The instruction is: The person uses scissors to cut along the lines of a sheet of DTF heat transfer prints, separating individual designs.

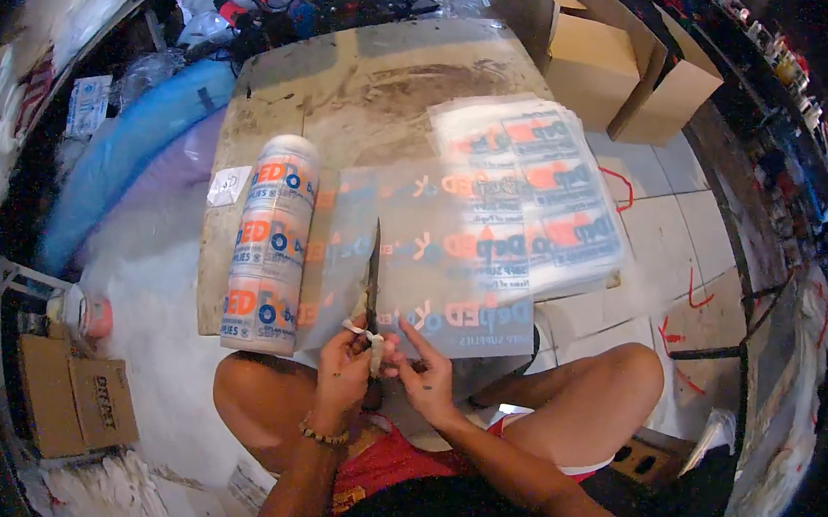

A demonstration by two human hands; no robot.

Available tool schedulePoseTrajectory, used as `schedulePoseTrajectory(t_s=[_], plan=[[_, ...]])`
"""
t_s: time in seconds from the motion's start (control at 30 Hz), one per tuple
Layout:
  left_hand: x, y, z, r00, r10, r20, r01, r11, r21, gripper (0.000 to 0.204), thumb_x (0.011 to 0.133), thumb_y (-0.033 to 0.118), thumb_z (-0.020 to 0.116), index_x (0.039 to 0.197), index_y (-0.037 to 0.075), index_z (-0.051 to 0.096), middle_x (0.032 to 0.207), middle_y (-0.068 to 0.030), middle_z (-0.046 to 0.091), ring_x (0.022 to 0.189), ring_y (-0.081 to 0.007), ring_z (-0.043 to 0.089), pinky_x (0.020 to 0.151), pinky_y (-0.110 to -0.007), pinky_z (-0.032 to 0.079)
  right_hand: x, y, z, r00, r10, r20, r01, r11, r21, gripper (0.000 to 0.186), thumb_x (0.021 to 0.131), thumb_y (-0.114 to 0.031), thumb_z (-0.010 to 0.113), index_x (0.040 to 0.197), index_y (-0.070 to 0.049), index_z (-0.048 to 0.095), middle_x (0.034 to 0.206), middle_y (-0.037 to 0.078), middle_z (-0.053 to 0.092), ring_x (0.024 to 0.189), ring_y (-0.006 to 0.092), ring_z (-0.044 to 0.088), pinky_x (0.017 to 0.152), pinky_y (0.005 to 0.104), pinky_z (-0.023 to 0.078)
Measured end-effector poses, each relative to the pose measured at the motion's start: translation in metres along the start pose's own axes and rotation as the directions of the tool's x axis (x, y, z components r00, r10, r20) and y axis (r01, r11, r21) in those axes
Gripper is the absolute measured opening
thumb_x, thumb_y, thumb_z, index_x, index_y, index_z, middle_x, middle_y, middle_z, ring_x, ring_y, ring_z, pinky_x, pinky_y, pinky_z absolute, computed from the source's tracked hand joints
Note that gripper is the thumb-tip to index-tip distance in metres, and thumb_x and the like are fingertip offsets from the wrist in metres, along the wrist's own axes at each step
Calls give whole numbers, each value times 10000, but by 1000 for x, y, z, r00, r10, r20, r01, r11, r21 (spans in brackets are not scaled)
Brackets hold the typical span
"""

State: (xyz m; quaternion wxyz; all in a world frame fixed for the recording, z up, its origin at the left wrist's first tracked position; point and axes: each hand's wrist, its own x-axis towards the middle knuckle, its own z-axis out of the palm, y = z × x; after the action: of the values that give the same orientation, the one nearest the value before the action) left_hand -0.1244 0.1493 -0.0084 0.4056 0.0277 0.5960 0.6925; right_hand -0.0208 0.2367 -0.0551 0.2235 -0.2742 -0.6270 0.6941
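Note:
A translucent printed plastic sheet (440,299) lies across the board (312,66) in front of me. A long dark blade (376,251) lies upright along the view over the sheet, with pale cloth strip (373,336) at its near end. My left hand (342,374) is closed on that strip. My right hand (422,381) is beside it, fingers curled at the strip; whether it grips it is hard to make out. An upright-lying printed plastic roll (267,247) is left of the sheet, and a stack of printed sheets (565,197) lies to the right.
Cardboard boxes (590,59) stand at the back right, another cardboard box (72,397) at lower left. A blue curved plastic item (121,148) is left of the board, beside a white paper slip (228,185). Dark piled items (258,13) fill the back. My bent legs flank the board's near edge.

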Motion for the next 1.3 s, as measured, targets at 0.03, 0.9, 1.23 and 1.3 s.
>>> schedulePoseTrajectory(t_s=[0.03,0.9,1.23,1.3], plan=[[0,4,5,1000,11,-11,-11,1000,0,388,860,94,679,1198,-18,526,998,-132,686,790,-182,676,607,-284,589,1,-2,-1,1000,21,-8,-21,1000,-10,499,891,-77,649,1370,-94,510,1194,133,648,902,112,623,733,292,545],[84,39,25,998,61,10,-62,994,89,200,849,130,666,1005,8,637,857,-79,689,678,-119,622,516,-234,462,1,14,3,998,-16,-59,15,1000,-22,519,887,-136,686,1373,-95,511,849,-21,615,578,26,430,518,213,389],[120,126,35,948,310,77,-319,909,268,165,884,145,604,1004,32,605,881,-77,680,696,-149,646,541,-239,493,0,-13,-24,999,44,-6,-45,990,-136,475,880,-152,690,1330,-79,559,796,4,632,614,26,481,556,205,420],[89,135,34,933,354,58,-351,869,349,210,839,237,700,930,51,666,759,-19,647,613,-95,578,508,-212,430,16,-15,-43,992,-97,-82,77,973,-219,448,872,-168,691,1297,-73,585,779,22,644,594,35,503,548,213,432]])
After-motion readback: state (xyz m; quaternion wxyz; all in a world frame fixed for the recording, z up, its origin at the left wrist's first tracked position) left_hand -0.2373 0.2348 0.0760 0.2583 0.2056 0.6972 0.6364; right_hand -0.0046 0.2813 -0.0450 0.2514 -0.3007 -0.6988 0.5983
